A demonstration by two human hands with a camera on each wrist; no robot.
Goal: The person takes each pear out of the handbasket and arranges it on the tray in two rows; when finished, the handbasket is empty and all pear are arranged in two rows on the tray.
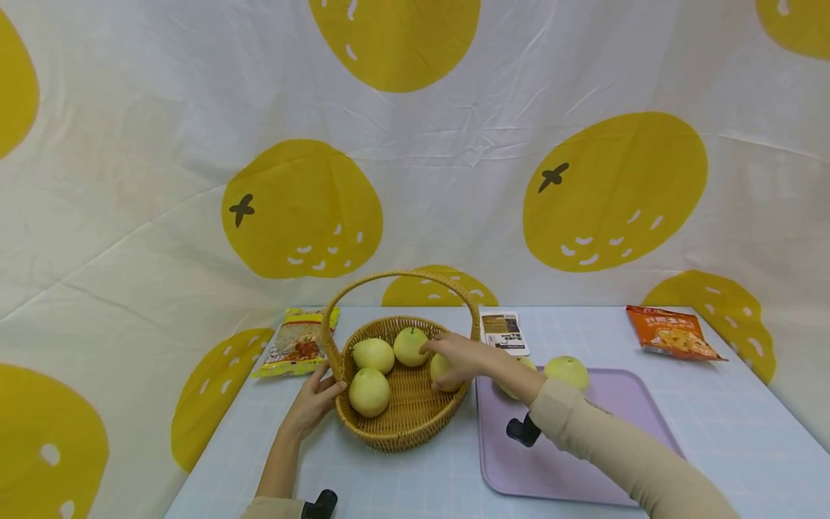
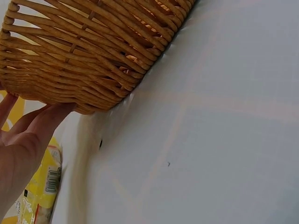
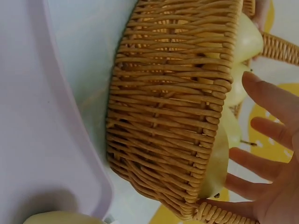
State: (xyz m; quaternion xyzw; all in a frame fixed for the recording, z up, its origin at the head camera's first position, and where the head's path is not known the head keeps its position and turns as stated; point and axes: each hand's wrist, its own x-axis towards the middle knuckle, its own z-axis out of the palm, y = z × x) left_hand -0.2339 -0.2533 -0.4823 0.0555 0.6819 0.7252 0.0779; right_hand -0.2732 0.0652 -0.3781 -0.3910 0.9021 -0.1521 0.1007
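A wicker basket [image 1: 402, 436] with an arched handle stands on the table and holds several pale yellow-green pears [image 1: 369, 393]. My left hand [image 1: 311, 405] rests on the basket's left side, with fairly straight fingertips against the woven outer wall in the left wrist view. Over the basket's right rim reaches my right hand [image 1: 462, 358], close around a pear [image 1: 441, 369] inside. In the right wrist view, the fingers [image 3: 259, 163] are spread and stretched out, and that pear [image 3: 217, 163] sits against the inner wall. Part of it is hidden by the hand in the head view.
A purple tray [image 1: 551, 472] lies right of the basket, bearing a pear [image 1: 567, 371] and another pear [image 1: 521, 364] partly behind my right forearm. A yellow snack bag [image 1: 295, 342] lies at back left, a white printed packet [image 1: 504, 333] behind the tray, and an orange snack bag [image 1: 674, 333] at back right.
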